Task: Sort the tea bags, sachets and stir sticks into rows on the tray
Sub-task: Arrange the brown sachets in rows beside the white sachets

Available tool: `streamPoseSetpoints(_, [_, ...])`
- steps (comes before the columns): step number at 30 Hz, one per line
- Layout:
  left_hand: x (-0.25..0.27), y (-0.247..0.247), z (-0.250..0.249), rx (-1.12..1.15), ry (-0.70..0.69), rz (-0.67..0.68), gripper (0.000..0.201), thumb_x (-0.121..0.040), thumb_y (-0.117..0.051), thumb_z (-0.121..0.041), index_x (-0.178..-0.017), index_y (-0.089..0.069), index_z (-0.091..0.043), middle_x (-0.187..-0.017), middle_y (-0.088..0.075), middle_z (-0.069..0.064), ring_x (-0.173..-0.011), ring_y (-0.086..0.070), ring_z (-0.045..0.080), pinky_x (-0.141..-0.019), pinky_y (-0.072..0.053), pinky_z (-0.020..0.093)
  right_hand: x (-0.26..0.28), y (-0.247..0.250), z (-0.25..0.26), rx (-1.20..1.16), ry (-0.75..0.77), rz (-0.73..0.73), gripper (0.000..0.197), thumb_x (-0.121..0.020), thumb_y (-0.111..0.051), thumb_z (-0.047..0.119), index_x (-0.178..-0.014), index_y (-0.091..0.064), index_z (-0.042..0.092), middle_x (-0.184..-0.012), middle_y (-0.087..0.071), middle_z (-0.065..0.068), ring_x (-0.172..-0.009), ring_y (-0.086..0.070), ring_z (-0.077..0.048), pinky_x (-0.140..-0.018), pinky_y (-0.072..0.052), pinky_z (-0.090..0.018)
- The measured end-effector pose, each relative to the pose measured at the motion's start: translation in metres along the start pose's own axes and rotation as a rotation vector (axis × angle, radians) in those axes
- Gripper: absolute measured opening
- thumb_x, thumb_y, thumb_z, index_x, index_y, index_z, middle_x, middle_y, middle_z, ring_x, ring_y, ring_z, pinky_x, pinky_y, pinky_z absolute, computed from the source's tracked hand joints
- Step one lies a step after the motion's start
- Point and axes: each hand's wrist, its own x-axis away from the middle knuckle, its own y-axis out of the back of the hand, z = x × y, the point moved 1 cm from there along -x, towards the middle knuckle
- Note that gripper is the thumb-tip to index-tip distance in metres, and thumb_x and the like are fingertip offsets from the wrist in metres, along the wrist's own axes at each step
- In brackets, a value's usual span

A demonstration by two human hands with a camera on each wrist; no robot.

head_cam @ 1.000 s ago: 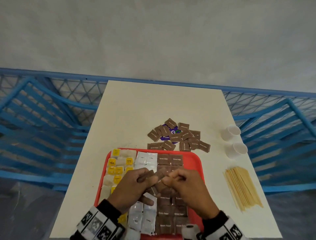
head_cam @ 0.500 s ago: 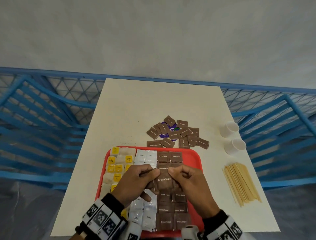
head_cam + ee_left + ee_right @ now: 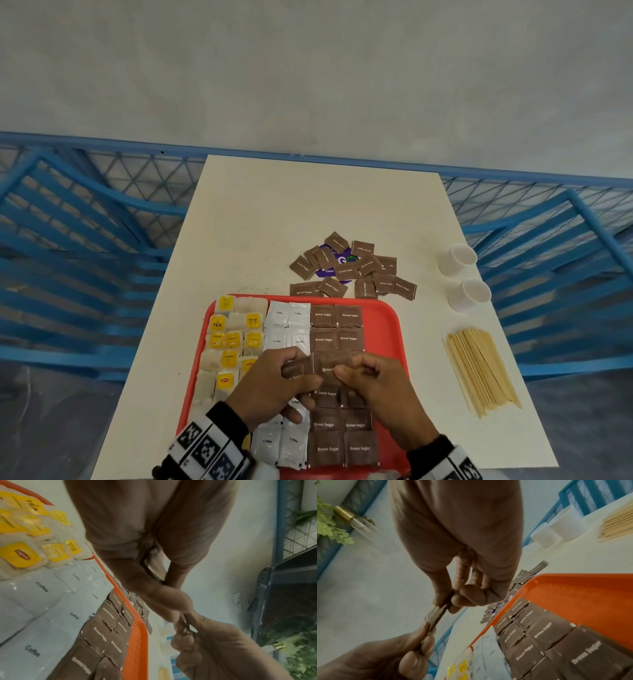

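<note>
A red tray point(image 3: 385, 329) holds columns of yellow-tagged tea bags point(image 3: 233, 339), white coffee sachets point(image 3: 287, 322) and brown sugar sachets point(image 3: 337, 327). Over its middle, my left hand point(image 3: 308, 373) grips a few brown sugar sachets point(image 3: 294, 370). My right hand point(image 3: 346, 371) pinches one brown sugar sachet point(image 3: 325, 365) that lies label-up between the two hands. In the right wrist view my right hand point(image 3: 448, 604) nips that sachet point(image 3: 436, 614) edge-on and the left hand's fingers point(image 3: 426, 646) hold its other end. The left wrist view shows my left hand point(image 3: 178, 614) with sachets point(image 3: 154, 563) tucked in its palm.
A loose heap of brown sugar sachets point(image 3: 356, 270) lies on the table point(image 3: 274, 222) beyond the tray. Wooden stir sticks point(image 3: 479, 370) lie in a bundle at the right. Two white cups point(image 3: 459, 258) point(image 3: 469, 294) stand near the right edge. Blue metal racks point(image 3: 68, 257) flank the table.
Both hands have stayed together over the tray's middle. The sachet between them has turned from edge-on to label-up.
</note>
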Motion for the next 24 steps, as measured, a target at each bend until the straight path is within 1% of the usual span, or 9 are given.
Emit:
streamPoseSetpoints(3, [-0.001, 0.003, 0.005, 0.045, 0.022, -0.115, 0.018, -0.087, -0.073, -0.008, -0.096, -0.064, 0.003, -0.085, -0.072, 0.022, -0.067, -0.070, 0.025, -0.049, -0.056, 0.031, -0.026, 0.006, -0.014, 0.031, -0.045, -0.066, 0.004, -0.082, -0.079, 0.016, -0.083, -0.077, 0.013, -0.076, -0.074, -0.015, -0.066, -0.065, -0.023, -0.067, -0.056, -0.038])
streamPoseSetpoints(5, [-0.001, 0.006, 0.008, 0.103, 0.050, -0.157, 0.015, -0.091, -0.070, -0.009, -0.098, -0.063, 0.003, -0.085, -0.072, 0.019, -0.069, -0.070, 0.025, -0.052, -0.057, 0.032, -0.049, 0.010, -0.023, 0.063, -0.083, -0.132, 0.004, -0.083, -0.077, 0.010, -0.082, -0.075, 0.007, -0.065, -0.072, -0.006, -0.059, -0.065, -0.013, -0.058, -0.055, -0.028])
streamPoseSetpoints(8, [0.002, 0.015, 0.012, 0.218, 0.131, -0.189, 0.014, -0.099, -0.057, -0.010, -0.104, -0.061, 0.002, -0.096, -0.071, 0.022, -0.079, -0.073, 0.026, -0.057, -0.058, 0.034, -0.081, 0.010, -0.033, 0.165, -0.134, -0.165, 0.020, -0.088, -0.071, 0.008, -0.084, -0.067, -0.011, -0.061, -0.068, 0.002, -0.051, -0.059, -0.004, -0.050, -0.046, -0.018])
streamPoseSetpoints(10, [0.005, 0.021, 0.014, 0.265, 0.162, -0.218, 0.017, -0.101, -0.054, -0.013, -0.103, -0.060, 0.003, -0.092, -0.070, 0.023, -0.085, -0.074, 0.027, -0.061, -0.060, 0.037, -0.098, 0.006, -0.037, 0.214, -0.171, -0.165, 0.021, -0.087, -0.072, 0.011, -0.076, -0.066, -0.006, -0.057, -0.061, -0.001, -0.046, -0.052, -0.005, -0.045, -0.042, -0.017])
streamPoseSetpoints(12, [0.008, 0.028, 0.017, 0.265, 0.146, -0.267, 0.020, -0.100, -0.057, -0.019, -0.097, -0.060, 0.001, -0.079, -0.066, 0.014, -0.085, -0.073, 0.026, -0.068, -0.062, 0.041, -0.111, 0.001, -0.039, 0.252, -0.178, -0.170, 0.021, -0.085, -0.074, 0.011, -0.067, -0.066, 0.006, -0.051, -0.060, 0.005, -0.044, -0.052, -0.005, -0.044, -0.041, -0.016])
streamPoseSetpoints(15, [0.013, 0.036, 0.020, 0.272, 0.130, -0.304, 0.020, -0.097, -0.061, -0.022, -0.094, -0.063, -0.002, -0.075, -0.063, 0.010, -0.078, -0.071, 0.022, -0.071, -0.061, 0.043, -0.124, -0.002, -0.043, 0.363, -0.182, -0.187, 0.028, -0.082, -0.078, 0.012, -0.057, -0.067, 0.011, -0.051, -0.062, 0.008, -0.049, -0.055, -0.006, -0.056, -0.052, -0.026])
streamPoseSetpoints(18, [0.019, 0.040, 0.020, 0.323, 0.144, -0.304, 0.019, -0.098, -0.060, -0.024, -0.095, -0.064, -0.006, -0.073, -0.062, 0.009, -0.072, -0.068, 0.018, -0.068, -0.060, 0.039, -0.130, -0.001, -0.044, 0.456, -0.208, -0.194, 0.024, -0.079, -0.080, 0.015, -0.063, -0.069, 0.001, -0.066, -0.068, -0.009, -0.061, -0.061, -0.018, -0.072, -0.058, -0.037])
streamPoseSetpoints(22, [0.018, 0.043, 0.020, 0.446, 0.197, -0.297, 0.024, -0.103, -0.052, -0.024, -0.107, -0.067, -0.006, -0.096, -0.073, 0.018, -0.092, -0.074, 0.030, -0.078, -0.061, 0.051, -0.131, -0.007, -0.038, 0.620, -0.202, -0.182, 0.035, -0.079, -0.080, 0.029, -0.055, -0.059, 0.015, -0.059, -0.061, 0.003, -0.057, -0.056, -0.012, -0.057, -0.049, -0.025])
streamPoseSetpoints(24, [0.016, 0.044, 0.017, 0.508, 0.214, -0.263, 0.022, -0.104, -0.046, -0.012, -0.114, -0.064, -0.004, -0.102, -0.073, 0.022, -0.098, -0.073, 0.034, -0.082, -0.059, 0.055, -0.129, -0.008, -0.036, 0.600, -0.193, -0.209, 0.037, -0.076, -0.083, 0.028, -0.057, -0.053, 0.018, -0.064, -0.064, 0.003, -0.064, -0.060, -0.014, -0.064, -0.052, -0.028])
